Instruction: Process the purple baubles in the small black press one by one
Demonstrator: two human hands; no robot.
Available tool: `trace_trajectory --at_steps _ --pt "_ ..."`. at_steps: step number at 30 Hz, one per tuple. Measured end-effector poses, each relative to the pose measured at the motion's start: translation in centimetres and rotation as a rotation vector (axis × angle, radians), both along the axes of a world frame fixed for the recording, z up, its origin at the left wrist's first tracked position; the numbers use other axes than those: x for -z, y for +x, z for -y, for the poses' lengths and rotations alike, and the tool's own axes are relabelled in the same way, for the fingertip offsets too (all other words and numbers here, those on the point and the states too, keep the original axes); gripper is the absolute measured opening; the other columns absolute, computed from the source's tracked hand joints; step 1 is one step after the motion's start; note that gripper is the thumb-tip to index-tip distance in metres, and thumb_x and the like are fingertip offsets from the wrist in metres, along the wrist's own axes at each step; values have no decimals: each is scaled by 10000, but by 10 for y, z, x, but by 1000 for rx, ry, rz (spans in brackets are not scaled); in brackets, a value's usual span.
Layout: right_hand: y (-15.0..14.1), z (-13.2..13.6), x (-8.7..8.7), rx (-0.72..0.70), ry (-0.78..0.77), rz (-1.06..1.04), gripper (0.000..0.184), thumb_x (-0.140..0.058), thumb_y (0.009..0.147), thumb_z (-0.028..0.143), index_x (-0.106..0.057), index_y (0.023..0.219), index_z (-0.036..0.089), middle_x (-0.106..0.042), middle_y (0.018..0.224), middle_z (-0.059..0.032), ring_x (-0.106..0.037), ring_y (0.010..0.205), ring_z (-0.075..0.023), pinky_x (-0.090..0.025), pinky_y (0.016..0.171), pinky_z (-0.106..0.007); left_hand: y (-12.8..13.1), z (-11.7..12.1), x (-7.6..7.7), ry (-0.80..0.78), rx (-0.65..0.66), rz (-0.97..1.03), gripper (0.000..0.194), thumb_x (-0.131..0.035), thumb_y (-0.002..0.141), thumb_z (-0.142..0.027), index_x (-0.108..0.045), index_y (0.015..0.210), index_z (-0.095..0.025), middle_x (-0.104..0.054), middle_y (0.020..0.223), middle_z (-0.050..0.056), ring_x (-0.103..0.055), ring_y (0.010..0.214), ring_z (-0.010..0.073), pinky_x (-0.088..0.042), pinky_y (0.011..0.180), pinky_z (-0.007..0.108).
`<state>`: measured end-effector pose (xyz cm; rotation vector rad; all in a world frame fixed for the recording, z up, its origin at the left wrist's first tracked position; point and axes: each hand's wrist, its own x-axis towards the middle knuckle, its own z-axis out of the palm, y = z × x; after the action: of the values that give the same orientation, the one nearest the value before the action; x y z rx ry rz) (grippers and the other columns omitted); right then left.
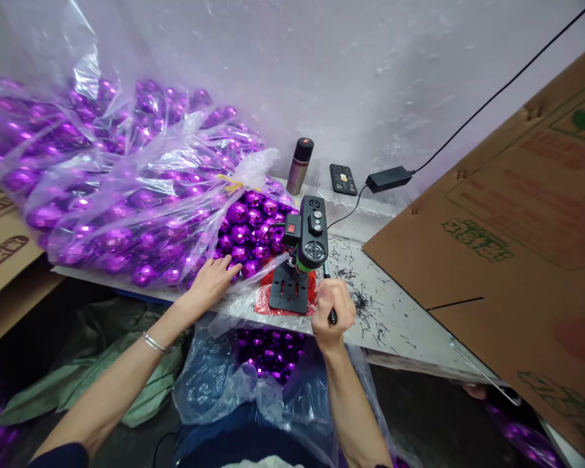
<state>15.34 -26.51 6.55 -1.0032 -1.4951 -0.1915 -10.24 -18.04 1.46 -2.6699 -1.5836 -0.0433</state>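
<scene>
A small black bench drill press [312,227] with a green ring stands on the table over a slotted metal base [288,290]. My right hand [334,305] is wrapped round the black-tipped lever [332,316] on its right side. My left hand [213,279] reaches to the shiny purple faceted balls [239,233] at the mouth of a clear plastic bag. Its fingers are stretched out, with the tips touching the nearest balls. Red material [263,296] lies under the base. Whether a ball sits beneath the drill head is hidden.
A big clear bag [121,188] full of purple balls fills the left. An open bag [209,383] with more balls lies at my lap. Behind stand a bottle [300,166], a phone [342,179] and a power adapter [389,179]. Black shavings [363,302] and a large carton [507,247] are rightward.
</scene>
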Motion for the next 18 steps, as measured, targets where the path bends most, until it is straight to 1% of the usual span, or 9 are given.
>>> trace_trajectory --at_steps 4,6,7,9,11,13,15,17,18 --pt "0 1 0 -5 -8 -4 295 -465 939 34 -449 716 225 -516 678 26 -519 637 -115 -402 595 -260 -2 -20 5 -66 54 1 565 -589 831 -31 -630 1367 -203 -511 1512 226 -674 1165 337 -537 973 477" --pt "1 1 1 -8 -8 5 293 -464 937 30 -448 719 226 -521 683 24 -525 641 -115 -402 591 -258 -6 -27 1 -92 79 92 567 -613 818 -66 -618 1373 -181 -524 1474 222 -669 1159 333 -536 994 481" --pt "1 1 1 -11 -6 12 293 -462 936 28 -449 721 227 -521 683 24 -529 642 -115 -404 590 -257 -8 -29 -3 -103 76 182 563 -639 823 -118 -606 1382 -180 -538 1444 207 -663 1165 329 -536 1005 479" --pt "1 1 1 -14 0 23 291 -461 935 25 -452 727 227 -521 683 24 -532 639 -114 -408 586 -255 -11 -27 -12 -134 13 459 578 -688 841 -285 -577 1401 -194 -566 1391 164 -658 1166 314 -545 1008 466" --pt "1 1 2 -13 3 23 288 -463 938 29 -454 730 227 -526 687 22 -532 635 -113 -410 581 -254 -10 -20 -21 -237 -118 834 635 -693 848 -448 -542 1420 -217 -609 1342 124 -689 1097 285 -576 961 437" --pt "1 0 2 -8 2 12 289 -464 941 35 -453 727 228 -528 687 20 -532 635 -114 -410 579 -256 -4 -7 -29 -440 -242 1239 694 -684 844 -516 -494 1451 -238 -665 1283 98 -731 966 250 -609 868 400" --pt "0 0 3 -4 0 3 290 -463 943 36 -454 726 228 -524 683 20 -533 638 -115 -412 581 -257 8 9 -32 -714 -315 1600 709 -686 837 -523 -480 1454 -242 -713 1222 90 -752 878 225 -624 795 364" --pt "0 0 2 -2 -3 4 290 -462 941 34 -456 726 228 -522 680 21 -535 640 -115 -415 584 -256 24 25 -30 -968 -362 1863 639 -715 821 -498 -552 1370 -216 -747 1167 97 -762 874 212 -630 775 326" --pt "0 0 2 0 -3 9 290 -461 940 32 -457 725 228 -523 678 21 -535 638 -114 -414 583 -256 33 33 -27 -1068 -392 1952 572 -741 809 -471 -603 1291 -196 -760 1133 100 -764 874 203 -631 768 301"
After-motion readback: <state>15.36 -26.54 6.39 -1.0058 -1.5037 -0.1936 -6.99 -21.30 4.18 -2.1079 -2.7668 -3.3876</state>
